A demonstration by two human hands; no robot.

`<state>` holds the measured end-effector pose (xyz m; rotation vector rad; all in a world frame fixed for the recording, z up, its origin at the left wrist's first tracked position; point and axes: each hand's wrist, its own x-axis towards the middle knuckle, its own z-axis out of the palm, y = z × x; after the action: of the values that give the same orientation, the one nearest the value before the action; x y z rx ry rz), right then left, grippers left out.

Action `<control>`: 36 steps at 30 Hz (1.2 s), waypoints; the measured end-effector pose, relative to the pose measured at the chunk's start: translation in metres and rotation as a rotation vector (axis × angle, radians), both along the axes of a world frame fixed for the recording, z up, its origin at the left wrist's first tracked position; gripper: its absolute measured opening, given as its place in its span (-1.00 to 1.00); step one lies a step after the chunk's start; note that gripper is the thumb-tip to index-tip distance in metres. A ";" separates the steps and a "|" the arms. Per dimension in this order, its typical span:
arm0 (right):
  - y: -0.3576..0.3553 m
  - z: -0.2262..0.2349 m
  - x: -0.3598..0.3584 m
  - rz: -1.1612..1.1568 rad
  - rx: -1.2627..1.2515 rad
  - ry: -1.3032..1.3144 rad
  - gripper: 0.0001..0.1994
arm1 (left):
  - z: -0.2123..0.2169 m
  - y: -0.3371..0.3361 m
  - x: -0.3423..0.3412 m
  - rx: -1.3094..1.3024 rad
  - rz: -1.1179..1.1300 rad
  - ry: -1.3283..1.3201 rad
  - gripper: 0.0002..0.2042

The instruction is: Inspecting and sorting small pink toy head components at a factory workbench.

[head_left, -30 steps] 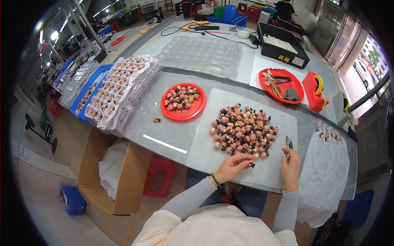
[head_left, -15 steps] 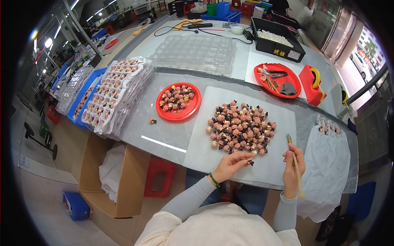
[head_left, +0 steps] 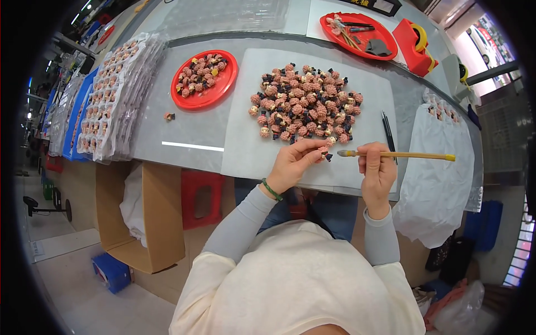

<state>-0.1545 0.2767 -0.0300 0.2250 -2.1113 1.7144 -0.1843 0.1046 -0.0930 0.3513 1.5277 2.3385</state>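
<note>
Between the thumb and fingers of my left hand (head_left: 289, 166) is a small pink-haired figurine (head_left: 325, 154) with a dark lower part. My right hand (head_left: 377, 177) is closed around the wooden handle of a brush (head_left: 419, 155), which lies nearly level. Its bristle tip points left toward the figurine, with a small gap between them. Just beyond both hands, a pile of similar figurines (head_left: 310, 106) covers the middle of a white sheet (head_left: 239, 137). A dark pen (head_left: 387, 129) lies on the sheet's right side, partly behind the brush.
A red plate (head_left: 228, 85) of figurines stands to the left, with a single figurine (head_left: 169, 116) near it. Stacked clear trays (head_left: 142, 72) of figurines fill the far left. At the back right are a red tray (head_left: 330, 34) of tools and a red tape dispenser (head_left: 403, 42).
The view has tipped downward. My right hand has turned the brush from upright to nearly level and brought it close to the figurine, which my left hand still holds. The pen now shows.
</note>
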 end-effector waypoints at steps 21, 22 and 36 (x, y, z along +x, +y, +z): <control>-0.001 -0.035 -0.009 -0.049 0.168 -0.154 -0.76 | -0.004 -0.002 0.003 0.037 0.045 0.014 -0.77; -0.004 -0.032 -0.002 -0.054 0.084 -0.091 -0.75 | -0.004 -0.002 0.003 0.035 0.049 0.013 -0.77; 0.065 -0.018 -0.032 -0.135 0.928 0.195 -0.71 | -0.002 -0.004 0.003 0.056 0.007 -0.020 -0.74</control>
<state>-0.1870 0.3416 -0.0479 0.4655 -2.5300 0.5060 -0.1812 0.1006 -0.0952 0.3358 1.4591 2.3870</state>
